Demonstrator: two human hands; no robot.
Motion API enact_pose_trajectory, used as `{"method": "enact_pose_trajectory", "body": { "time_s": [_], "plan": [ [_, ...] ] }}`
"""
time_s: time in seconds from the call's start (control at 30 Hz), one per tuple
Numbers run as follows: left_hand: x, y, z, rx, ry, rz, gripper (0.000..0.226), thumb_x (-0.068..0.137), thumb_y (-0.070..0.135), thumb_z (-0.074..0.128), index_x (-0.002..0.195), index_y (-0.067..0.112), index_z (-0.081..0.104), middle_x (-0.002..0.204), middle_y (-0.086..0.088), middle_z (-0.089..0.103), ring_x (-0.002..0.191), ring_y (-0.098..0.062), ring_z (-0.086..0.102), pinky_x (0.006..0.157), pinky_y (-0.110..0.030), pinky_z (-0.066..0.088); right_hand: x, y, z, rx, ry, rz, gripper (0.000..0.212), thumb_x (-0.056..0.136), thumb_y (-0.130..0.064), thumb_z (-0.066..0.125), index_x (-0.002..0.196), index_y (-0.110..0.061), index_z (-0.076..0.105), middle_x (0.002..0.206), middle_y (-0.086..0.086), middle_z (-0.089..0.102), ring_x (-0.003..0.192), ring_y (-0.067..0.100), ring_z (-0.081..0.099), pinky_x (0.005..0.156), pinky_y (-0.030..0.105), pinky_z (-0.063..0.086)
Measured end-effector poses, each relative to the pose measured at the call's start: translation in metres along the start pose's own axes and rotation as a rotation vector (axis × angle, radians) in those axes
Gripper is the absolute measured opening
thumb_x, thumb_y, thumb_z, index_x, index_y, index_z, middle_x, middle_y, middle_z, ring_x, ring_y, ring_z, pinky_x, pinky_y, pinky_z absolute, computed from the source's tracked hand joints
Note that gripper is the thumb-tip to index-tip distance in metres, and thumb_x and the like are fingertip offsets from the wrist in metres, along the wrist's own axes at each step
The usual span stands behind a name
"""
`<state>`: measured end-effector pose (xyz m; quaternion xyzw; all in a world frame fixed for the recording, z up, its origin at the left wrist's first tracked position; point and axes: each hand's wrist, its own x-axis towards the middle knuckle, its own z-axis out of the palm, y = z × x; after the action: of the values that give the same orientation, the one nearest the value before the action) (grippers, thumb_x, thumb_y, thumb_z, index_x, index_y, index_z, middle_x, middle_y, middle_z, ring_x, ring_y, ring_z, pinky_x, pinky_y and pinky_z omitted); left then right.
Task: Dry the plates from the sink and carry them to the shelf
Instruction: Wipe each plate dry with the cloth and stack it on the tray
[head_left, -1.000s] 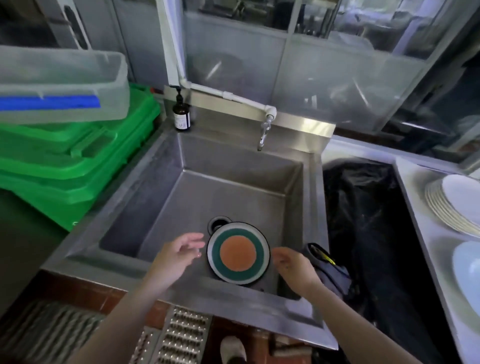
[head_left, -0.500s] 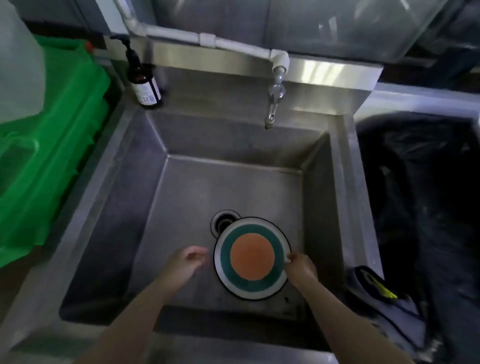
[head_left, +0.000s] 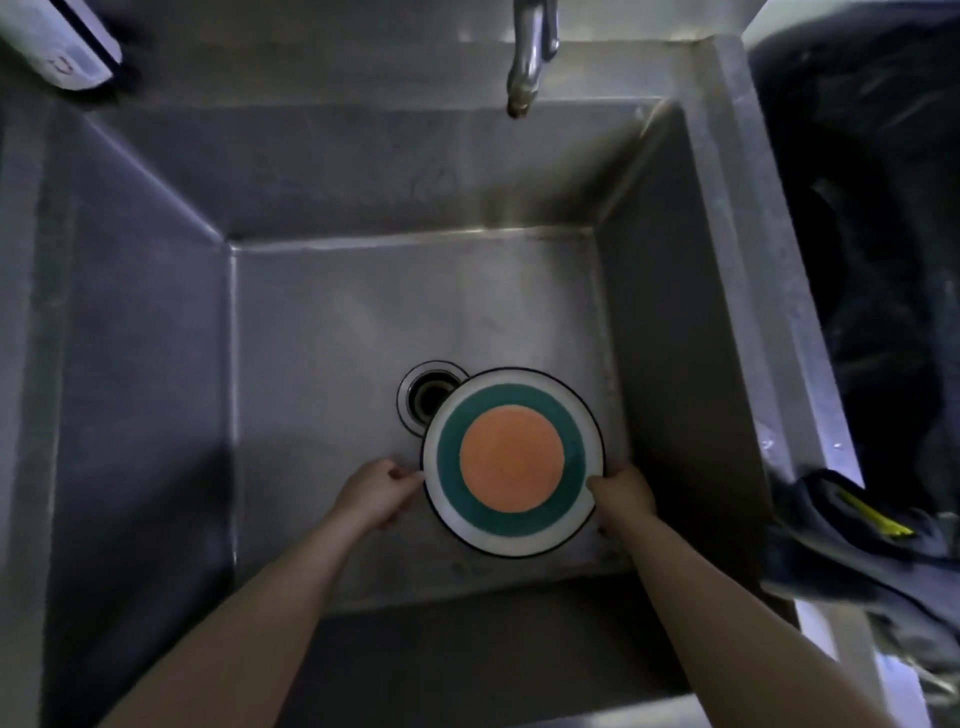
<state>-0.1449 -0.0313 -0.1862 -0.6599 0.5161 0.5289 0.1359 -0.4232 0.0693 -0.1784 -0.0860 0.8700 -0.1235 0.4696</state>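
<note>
Sink (head_left: 156, 364): plate (head_left: 511, 460) between gripping hands (head_left: 376, 491)

No text, brand, number or sign can be read anywhere in the view. A pale label (head_left: 62, 52) is seen on the dark bottle (head_left: 122, 67) at the top left corner, cut off by the frame edge; a small dark mark is carried on it, perhaps a letter or a symbol, but it is too blurred to be made out. The plate (head_left: 511, 462) is marked only with plain rings of colour, without lettering.
</note>
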Motion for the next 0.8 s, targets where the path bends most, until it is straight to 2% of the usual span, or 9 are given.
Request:
{"method": "enact_pose_trajectory", "body": {
  "time_s": [0.07,0.2,0.3,0.37,0.5,0.57,0.67,0.73,0.8],
  "plan": [
    [0.012,0.000,0.005,0.038,-0.029,0.005,0.036,0.091,0.042,0.058,0.072,0.011,0.058,0.060,-0.004,0.062,0.047,-0.019,0.059,0.048,-0.027,0.048,0.006,0.002,0.002,-0.017,0.033,-0.013,0.035,0.083,-0.018,0.056,0.117,-0.011,0.059,0.104,0.014,0.064,0.090,0.030,0.059,0.064,0.029,0.048],
    [0.026,0.000,0.015,0.089,-0.067,0.022,0.034,0.090,0.042,0.059,0.077,0.010,0.059,0.064,-0.005,0.065,0.052,-0.021,0.063,0.054,-0.031,0.054,0.013,0.003,0.008,-0.088,0.060,-0.025,0.036,0.085,-0.021,0.058,0.121,-0.011,0.059,0.113,0.017,0.064,0.102,0.035,0.060,0.081,0.038,0.051],
    [0.032,-0.002,0.020,0.097,-0.052,0.052,0.026,0.088,0.038,0.063,0.087,0.011,0.059,0.070,-0.004,0.068,0.059,-0.021,0.066,0.058,-0.033,0.054,0.019,0.003,0.012,-0.101,0.060,-0.007,0.037,0.086,-0.024,0.065,0.119,-0.007,0.059,0.114,0.018,0.064,0.100,0.033,0.061,0.072,0.030,0.045],
    [0.036,-0.003,0.023,0.140,-0.033,0.090,0.024,0.087,0.034,0.063,0.095,0.011,0.060,0.086,-0.007,0.069,0.075,-0.025,0.067,0.064,-0.032,0.050,0.021,0.001,0.012,-0.131,0.043,0.018,0.038,0.087,-0.022,0.065,0.119,-0.003,0.058,0.113,0.020,0.064,0.093,0.032,0.062,0.063,0.027,0.043],
    [0.042,-0.003,0.027,0.089,-0.057,0.130,0.024,0.083,0.014,0.058,0.106,0.008,0.062,0.104,-0.011,0.067,0.091,-0.025,0.062,0.070,-0.029,0.044,0.024,0.000,0.011,-0.173,0.036,0.069,0.022,0.093,-0.014,0.052,0.110,-0.002,0.058,0.104,0.020,0.062,0.085,0.033,0.061,0.055,0.029,0.047],
    [0.043,-0.005,0.024,0.060,-0.035,0.122,0.029,0.081,0.014,0.057,0.109,0.011,0.060,0.104,-0.010,0.067,0.091,-0.027,0.062,0.073,-0.031,0.049,0.023,0.000,0.013,-0.194,0.009,0.062,0.018,0.095,-0.009,0.046,0.104,-0.003,0.060,0.095,0.016,0.061,0.077,0.030,0.059,0.047,0.024,0.043],
    [0.037,-0.010,0.010,0.031,0.006,0.106,0.023,0.078,0.012,0.056,0.100,0.016,0.058,0.097,-0.008,0.066,0.085,-0.029,0.065,0.075,-0.042,0.057,0.015,-0.001,0.019,-0.156,-0.047,0.046,0.015,0.091,-0.002,0.047,0.083,-0.011,0.056,0.082,0.009,0.057,0.069,0.021,0.055,0.044,0.024,0.044],
    [0.029,-0.016,-0.001,0.006,0.045,0.097,0.019,0.076,0.010,0.057,0.094,0.018,0.057,0.093,-0.008,0.066,0.083,-0.030,0.066,0.072,-0.045,0.058,0.005,-0.006,0.021,-0.127,-0.074,0.032,0.017,0.087,0.001,0.049,0.084,-0.014,0.053,0.084,0.008,0.057,0.071,0.021,0.056,0.046,0.029,0.049],
    [0.019,-0.020,-0.014,-0.002,0.112,0.109,0.020,0.075,0.011,0.059,0.092,0.020,0.057,0.092,-0.006,0.067,0.080,-0.028,0.066,0.068,-0.040,0.058,-0.008,-0.015,0.021,-0.080,-0.108,-0.002,0.021,0.086,0.002,0.052,0.088,-0.019,0.049,0.084,0.005,0.056,0.073,0.020,0.058,0.044,0.029,0.050]
  ]
}}
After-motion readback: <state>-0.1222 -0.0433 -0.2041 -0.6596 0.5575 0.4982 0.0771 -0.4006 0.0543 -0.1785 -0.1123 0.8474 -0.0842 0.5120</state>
